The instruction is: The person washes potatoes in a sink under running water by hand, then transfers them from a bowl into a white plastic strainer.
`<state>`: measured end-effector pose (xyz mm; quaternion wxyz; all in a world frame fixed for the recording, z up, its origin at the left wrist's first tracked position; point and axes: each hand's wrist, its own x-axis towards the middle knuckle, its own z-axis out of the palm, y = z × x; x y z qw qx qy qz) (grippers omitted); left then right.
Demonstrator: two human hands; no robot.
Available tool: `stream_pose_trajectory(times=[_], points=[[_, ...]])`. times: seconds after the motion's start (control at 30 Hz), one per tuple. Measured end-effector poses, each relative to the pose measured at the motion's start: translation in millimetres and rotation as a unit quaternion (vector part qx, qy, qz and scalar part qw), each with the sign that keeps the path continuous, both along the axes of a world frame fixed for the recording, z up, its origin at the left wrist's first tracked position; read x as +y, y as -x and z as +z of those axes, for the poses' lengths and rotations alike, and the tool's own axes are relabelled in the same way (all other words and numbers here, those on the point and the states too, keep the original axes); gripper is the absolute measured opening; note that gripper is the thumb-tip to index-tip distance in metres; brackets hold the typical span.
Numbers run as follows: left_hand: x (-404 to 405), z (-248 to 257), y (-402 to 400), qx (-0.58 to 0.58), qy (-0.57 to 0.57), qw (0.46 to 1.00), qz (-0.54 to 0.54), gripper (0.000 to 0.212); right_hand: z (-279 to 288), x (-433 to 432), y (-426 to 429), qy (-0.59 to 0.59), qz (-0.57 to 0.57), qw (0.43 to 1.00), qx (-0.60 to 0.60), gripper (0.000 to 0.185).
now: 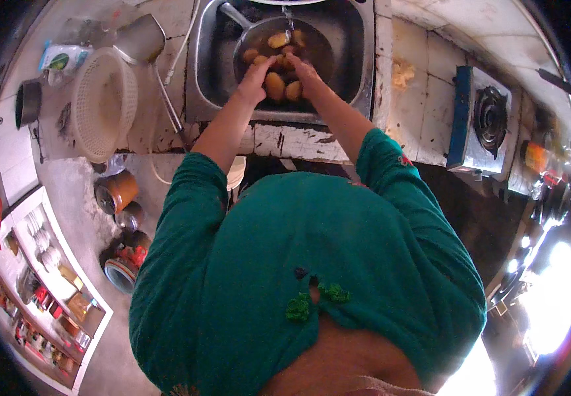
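A metal pan with a long handle sits in the stainless steel sink, holding cloudy water and several brown-yellow potatoes. My left hand and my right hand reach into the pan from either side. Their fingertips come together around a small potato, and part of the fingers is hidden. Between my wrists lie a larger potato and another potato. Farther back, a yellow potato lies close to a thin stream of running water.
Left on the tiled counter stand a white plastic colander, a wok spatula and a dark pot. A gas stove stands to the right, past some yellowish scraps. Below left, an orange-brown container rests on the floor.
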<state>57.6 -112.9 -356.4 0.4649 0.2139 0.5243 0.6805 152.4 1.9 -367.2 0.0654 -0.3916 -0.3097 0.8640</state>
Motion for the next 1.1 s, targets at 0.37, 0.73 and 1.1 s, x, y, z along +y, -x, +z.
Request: stream_pose_trajectory(times=[0.37, 0.73, 1.1], points=[[-8.0, 25.1, 15.0, -0.392, 0.031, 0.919, 0.027, 0.036, 9.4, 13.2, -13.0, 0.105, -0.039, 0.994, 0.011, 0.043], [-8.9, 30.2, 18.1, -0.265, 0.028, 0.963, 0.038, 0.032, 22.6, 25.4, -17.6, -0.027, -0.009, 0.998, -0.052, 0.035], [2.8, 50.0, 15.3, -0.174, 0.036, 0.984, -0.010, 0.023, 22.3, 19.5, -32.3, -0.539, 0.181, 0.818, -0.093, 0.028]])
